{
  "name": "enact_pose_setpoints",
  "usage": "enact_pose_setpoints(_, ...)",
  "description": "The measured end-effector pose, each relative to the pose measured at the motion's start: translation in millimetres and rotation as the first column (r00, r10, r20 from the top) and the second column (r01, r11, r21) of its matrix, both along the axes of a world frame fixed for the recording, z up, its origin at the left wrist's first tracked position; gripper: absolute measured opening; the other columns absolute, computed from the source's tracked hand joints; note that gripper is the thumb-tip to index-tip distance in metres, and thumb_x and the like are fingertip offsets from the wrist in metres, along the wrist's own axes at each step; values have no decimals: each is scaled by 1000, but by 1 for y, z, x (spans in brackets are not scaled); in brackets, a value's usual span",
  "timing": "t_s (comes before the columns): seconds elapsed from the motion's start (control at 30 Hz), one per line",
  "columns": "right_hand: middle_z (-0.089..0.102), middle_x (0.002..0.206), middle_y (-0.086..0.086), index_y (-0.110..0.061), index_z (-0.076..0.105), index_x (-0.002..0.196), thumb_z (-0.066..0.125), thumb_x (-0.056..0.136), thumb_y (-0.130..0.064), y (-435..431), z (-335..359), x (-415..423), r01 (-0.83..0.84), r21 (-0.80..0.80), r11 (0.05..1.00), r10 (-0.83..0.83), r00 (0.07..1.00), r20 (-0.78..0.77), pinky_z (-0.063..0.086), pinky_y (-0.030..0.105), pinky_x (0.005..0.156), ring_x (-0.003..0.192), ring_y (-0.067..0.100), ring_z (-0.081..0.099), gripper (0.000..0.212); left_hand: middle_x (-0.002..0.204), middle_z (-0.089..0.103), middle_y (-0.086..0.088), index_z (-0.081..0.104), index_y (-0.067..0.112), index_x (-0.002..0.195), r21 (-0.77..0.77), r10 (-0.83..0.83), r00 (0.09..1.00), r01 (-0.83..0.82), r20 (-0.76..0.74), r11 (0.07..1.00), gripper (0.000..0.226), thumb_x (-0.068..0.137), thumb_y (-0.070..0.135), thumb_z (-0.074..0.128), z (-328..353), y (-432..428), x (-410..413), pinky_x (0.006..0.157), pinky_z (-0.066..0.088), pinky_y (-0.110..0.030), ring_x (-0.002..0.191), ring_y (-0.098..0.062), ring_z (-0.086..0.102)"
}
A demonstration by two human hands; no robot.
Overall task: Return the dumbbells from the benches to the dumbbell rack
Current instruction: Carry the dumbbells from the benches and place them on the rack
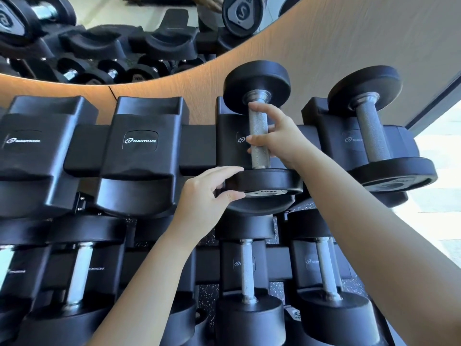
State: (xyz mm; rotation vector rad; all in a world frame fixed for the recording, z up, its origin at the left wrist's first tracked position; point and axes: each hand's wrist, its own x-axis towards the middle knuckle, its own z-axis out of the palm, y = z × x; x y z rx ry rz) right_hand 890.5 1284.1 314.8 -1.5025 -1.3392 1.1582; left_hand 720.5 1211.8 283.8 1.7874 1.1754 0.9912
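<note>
Seating dumbbell (257, 83) in cradle (230, 151): right hand (279, 139) wraps handle (259, 128), left hand (202, 196) pinches near end (269, 181); best lowered evenly.

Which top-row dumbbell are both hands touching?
The left dumbbell: right hand on its handle, left hand on its near head. The right dumbbell sits untouched.

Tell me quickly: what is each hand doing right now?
Left hand: pinches the near head of the dumbbell.
Right hand: grips that dumbbell by its handle.

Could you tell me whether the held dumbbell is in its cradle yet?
Apparently in: the dumbbell lies along its cradle, level with the neighbouring dumbbell.
</note>
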Motion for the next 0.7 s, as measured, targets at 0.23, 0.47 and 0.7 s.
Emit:
enact_pose_setpoints(0.23, 59, 100, 13, -31, 48, 121, 65, 81, 2, 13, -2, 5, -20, -76, 997, 23, 999, 31, 54, 54, 76, 66, 26, 68, 55, 100, 53, 31, 61, 28, 112, 12, 20, 999, -20, 32, 1000, 46, 75, 3, 71, 0, 13, -1, 79, 41, -2, 88, 20, 53)
enact_pose_setpoints(0.47, 56, 91, 15, -32, 49, 126, 66, 80, -6, 2, -1, 13, -68, -69, 995, 76, 989, 130, 51, 29, 66, 72, 23, 54, 55, 101, 52, 34, 63, 24, 114, 5, 30, 999, -30, 10, 1000, 42, 77, 6, 70, -1, 11, 0, 81, 40, -3, 92, 15, 55)
enact_pose_setpoints(0.7, 67, 92, 9, -25, 64, 106, 58, 89, -15, -54, -5, 21, 44, 25, 999, -43, 999, -16, 45, 20, 84, 86, 11, 60, 21, 100, 58, 26, 60, 24, 119, -44, 63, 998, -64, -18, 997, 43, 80, 10, 68, -3, 5, -2, 89, 45, -22, 98, -24, 60)
